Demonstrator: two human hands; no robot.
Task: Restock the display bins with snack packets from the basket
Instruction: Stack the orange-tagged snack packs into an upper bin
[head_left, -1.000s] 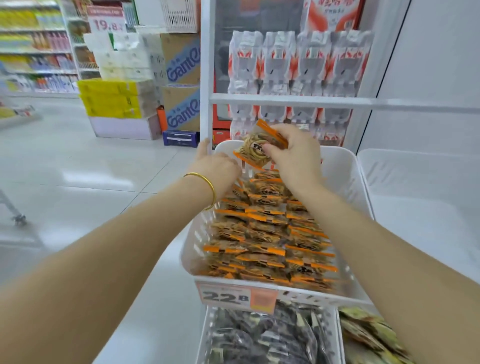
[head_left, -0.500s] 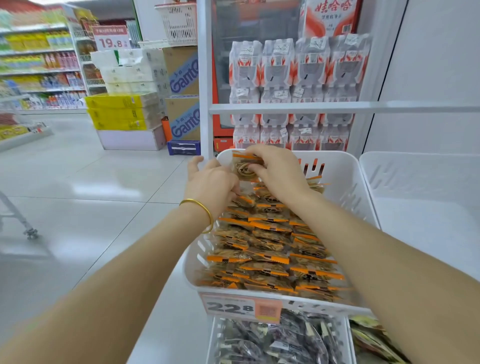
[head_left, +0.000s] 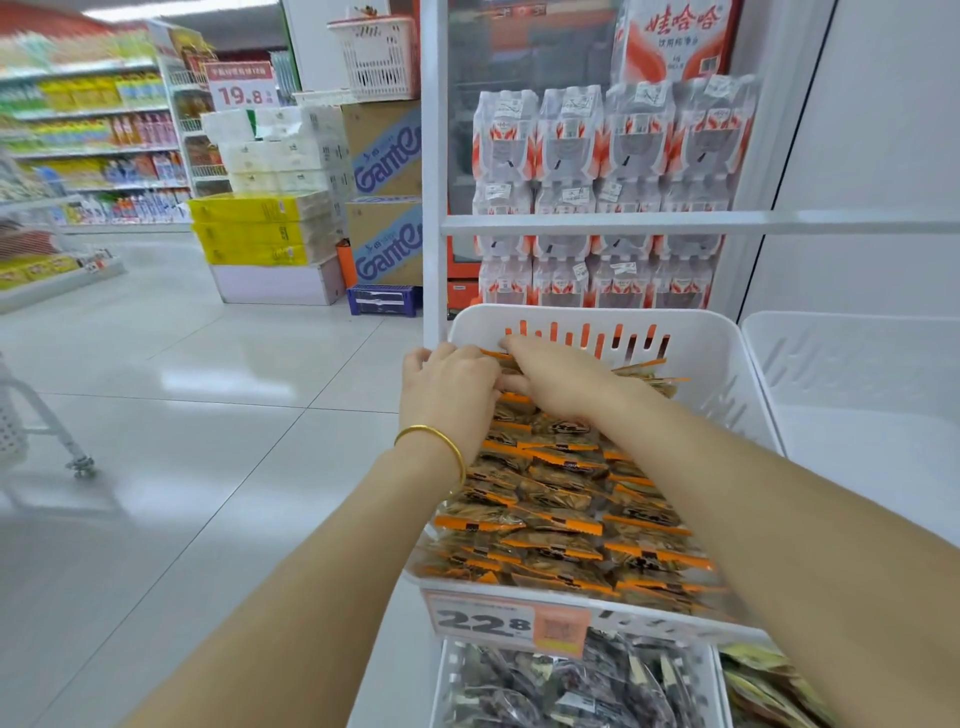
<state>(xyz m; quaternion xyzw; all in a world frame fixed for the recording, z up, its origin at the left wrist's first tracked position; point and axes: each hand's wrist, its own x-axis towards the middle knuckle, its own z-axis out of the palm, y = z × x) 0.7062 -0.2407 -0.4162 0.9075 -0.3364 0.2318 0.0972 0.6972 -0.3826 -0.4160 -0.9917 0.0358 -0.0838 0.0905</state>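
Observation:
A white slotted display bin holds several rows of orange-edged snack packets. Both hands are at its far left corner. My right hand lies flat over one snack packet, pressing it down against the back rows. My left hand, with a gold bangle on the wrist, curls its fingers onto the same packet from the left. Most of that packet is hidden under the hands. The supply basket is not in view.
A price tag reading 22.8 hangs on the bin's front. Below sits a bin of dark packets. An empty white bin stands to the right. Behind are bottled water packs and a white rack post. A trolley wheel is at left.
My right hand has lowered the packet from above the bin down onto the back rows. My left hand moved in from the rim and onto it.

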